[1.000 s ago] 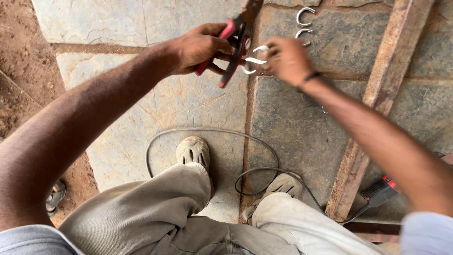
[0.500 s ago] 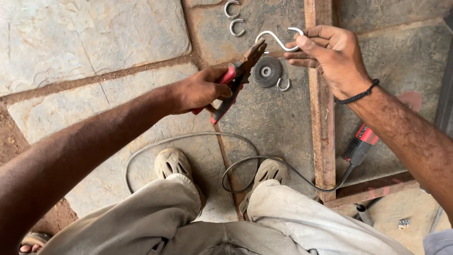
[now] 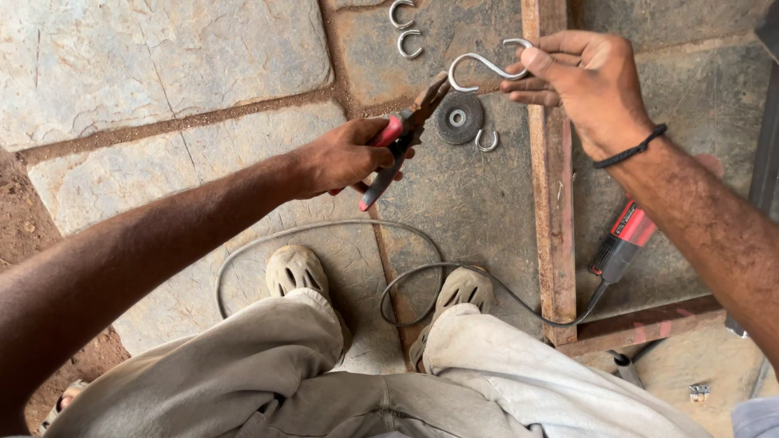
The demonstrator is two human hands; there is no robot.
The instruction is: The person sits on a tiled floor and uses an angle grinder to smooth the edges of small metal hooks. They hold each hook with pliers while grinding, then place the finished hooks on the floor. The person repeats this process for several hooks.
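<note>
I see my left hand (image 3: 345,158) wrapped around the red handles of the pliers (image 3: 402,134), whose rusty tips touch one curl of a shiny S-shaped hook (image 3: 485,63). My right hand (image 3: 588,85) pinches the other curl between thumb and fingers. Below lie a ribbed grinding disc (image 3: 459,118) (round, grey) and rough stone floor (image 3: 162,49).

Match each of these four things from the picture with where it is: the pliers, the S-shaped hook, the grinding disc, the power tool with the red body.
Things:
1. pliers
2. S-shaped hook
3. grinding disc
4. power tool

Places:
A. flat on the stone floor, beside a small hook
B. in the left hand
C. on the floor, right of the rusty bar
D. pinched in the right hand

Pairs: 1-B, 2-D, 3-A, 4-C
</note>
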